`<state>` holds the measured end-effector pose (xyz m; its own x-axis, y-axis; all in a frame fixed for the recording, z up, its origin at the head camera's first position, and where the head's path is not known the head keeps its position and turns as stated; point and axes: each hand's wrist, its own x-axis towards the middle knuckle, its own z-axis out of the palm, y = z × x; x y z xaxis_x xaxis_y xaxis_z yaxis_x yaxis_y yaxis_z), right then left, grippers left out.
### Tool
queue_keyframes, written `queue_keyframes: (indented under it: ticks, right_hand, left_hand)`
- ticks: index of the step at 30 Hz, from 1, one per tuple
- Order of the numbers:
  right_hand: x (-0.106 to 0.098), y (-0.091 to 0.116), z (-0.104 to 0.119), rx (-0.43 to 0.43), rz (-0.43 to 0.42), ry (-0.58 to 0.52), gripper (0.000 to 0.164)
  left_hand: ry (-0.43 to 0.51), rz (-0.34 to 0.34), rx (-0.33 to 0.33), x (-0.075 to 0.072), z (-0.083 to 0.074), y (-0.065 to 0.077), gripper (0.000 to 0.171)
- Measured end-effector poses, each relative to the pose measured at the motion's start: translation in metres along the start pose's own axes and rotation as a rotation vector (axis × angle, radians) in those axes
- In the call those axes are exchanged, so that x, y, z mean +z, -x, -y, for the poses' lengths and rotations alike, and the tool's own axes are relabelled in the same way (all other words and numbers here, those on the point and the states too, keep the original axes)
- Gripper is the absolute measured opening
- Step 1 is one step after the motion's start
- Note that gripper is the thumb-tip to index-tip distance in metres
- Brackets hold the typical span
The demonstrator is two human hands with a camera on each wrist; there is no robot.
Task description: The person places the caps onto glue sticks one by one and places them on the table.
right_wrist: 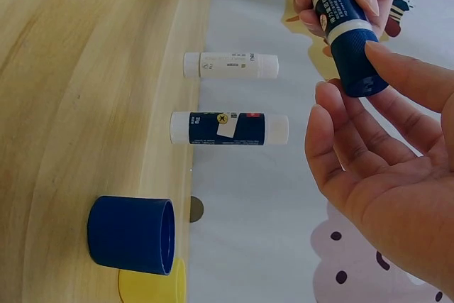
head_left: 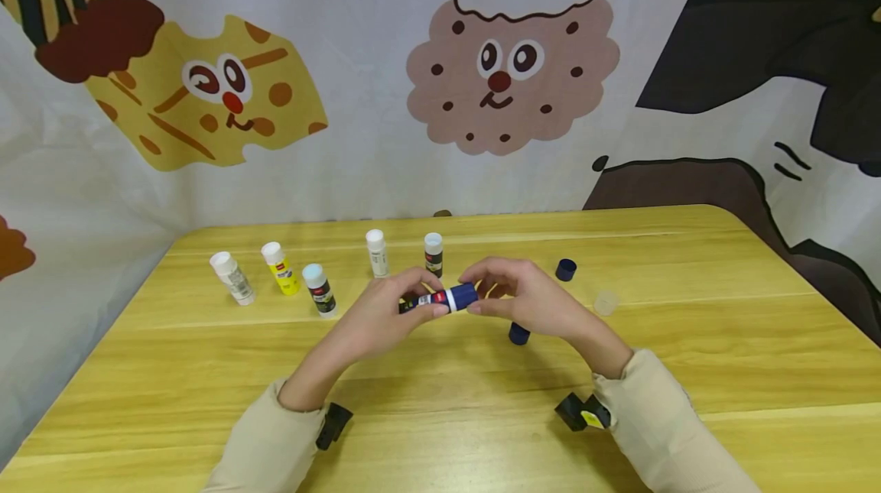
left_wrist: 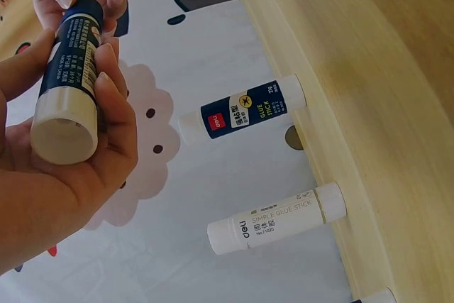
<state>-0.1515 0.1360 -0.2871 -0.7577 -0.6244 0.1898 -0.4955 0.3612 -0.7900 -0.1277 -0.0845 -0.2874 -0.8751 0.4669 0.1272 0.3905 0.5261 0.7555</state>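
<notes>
A navy glue stick with a white band is held tilted above the table. My left hand grips its labelled barrel, fingers and thumb wrapped round it. In the left wrist view the glue stick shows a pale round end towards the camera. My right hand pinches the navy end; its thumb lies on the ribbed navy cap in the right wrist view, the other fingers loosely bent below. Behind the hands stand a navy-labelled glue stick and a white glue stick.
On the left stand a white glue stick, a yellow one and a navy-labelled one. Loose navy caps and a clear cap lie on the right of the wooden table. A cartoon-printed curtain hangs behind.
</notes>
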Motion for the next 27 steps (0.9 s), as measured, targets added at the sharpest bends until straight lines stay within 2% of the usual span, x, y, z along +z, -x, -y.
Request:
queue_keyframes:
  ticks: [27]
  right_hand:
    - [0.0013, 0.0004, -0.0001, 0.015, 0.002, -0.004, 0.025]
  left_hand:
    - [-0.010, -0.014, 0.039, 0.0015, 0.0010, -0.0005, 0.022]
